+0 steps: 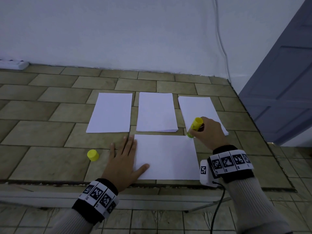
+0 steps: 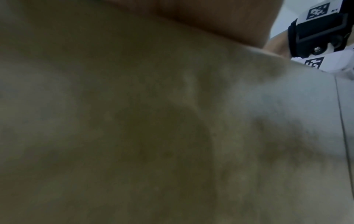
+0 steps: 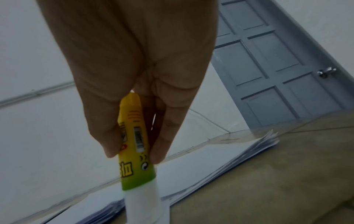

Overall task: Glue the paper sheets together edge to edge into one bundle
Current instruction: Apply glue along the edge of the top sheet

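Tiled worktop [image 1: 50, 132]: three paper stacks [image 1: 157, 112] in the far row, single sheet [image 1: 167, 157] near. Left hand [image 1: 124, 159] spread flat, pressing the sheet's left edge; left wrist view only blur. Right hand [image 1: 208, 132] pinches glue stick [image 1: 194, 127], tip at the sheet's far right corner; right wrist view shows its barcode. Cap [image 1: 93, 155] lies left.
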`<state>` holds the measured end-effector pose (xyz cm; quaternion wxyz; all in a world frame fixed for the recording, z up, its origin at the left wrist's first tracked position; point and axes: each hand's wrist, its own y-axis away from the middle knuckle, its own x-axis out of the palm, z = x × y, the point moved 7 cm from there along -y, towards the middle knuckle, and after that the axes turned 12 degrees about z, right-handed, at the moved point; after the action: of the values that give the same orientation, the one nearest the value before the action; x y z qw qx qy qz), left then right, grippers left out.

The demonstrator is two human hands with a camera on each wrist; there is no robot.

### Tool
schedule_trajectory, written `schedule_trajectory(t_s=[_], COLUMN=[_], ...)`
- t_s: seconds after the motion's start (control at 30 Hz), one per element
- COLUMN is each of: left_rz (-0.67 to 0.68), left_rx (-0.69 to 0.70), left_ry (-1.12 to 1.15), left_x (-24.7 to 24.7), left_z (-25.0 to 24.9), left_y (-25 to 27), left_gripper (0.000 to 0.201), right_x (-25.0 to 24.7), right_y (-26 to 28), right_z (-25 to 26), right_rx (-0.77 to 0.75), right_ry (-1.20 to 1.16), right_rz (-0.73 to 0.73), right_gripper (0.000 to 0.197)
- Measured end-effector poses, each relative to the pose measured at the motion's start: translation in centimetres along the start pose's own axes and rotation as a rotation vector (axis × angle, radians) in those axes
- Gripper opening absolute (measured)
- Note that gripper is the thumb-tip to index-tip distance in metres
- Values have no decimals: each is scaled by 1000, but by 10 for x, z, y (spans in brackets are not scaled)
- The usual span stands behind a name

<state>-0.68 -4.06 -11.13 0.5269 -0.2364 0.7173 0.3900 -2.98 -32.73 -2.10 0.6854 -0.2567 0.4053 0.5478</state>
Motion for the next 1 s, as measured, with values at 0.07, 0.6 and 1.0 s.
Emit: schedule_trajectory(t_s=[0.07, 0.6, 1.0], left_rz=[18, 2, -2], left_rx=[1, 15, 23], left_ry=[7, 7, 15], left_x=[0, 0, 1], left_z=[1, 3, 4], left_y=[0, 1, 2], left_gripper=[114, 109, 115], right_x=[-3, 96, 79], right_y=[3, 30, 35], right_z=[2, 138, 109], right_rx=[-13, -425, -358], right_ry=[-67, -205, -165], right_rz=[-42, 272, 256], right_gripper=[20, 17, 15])
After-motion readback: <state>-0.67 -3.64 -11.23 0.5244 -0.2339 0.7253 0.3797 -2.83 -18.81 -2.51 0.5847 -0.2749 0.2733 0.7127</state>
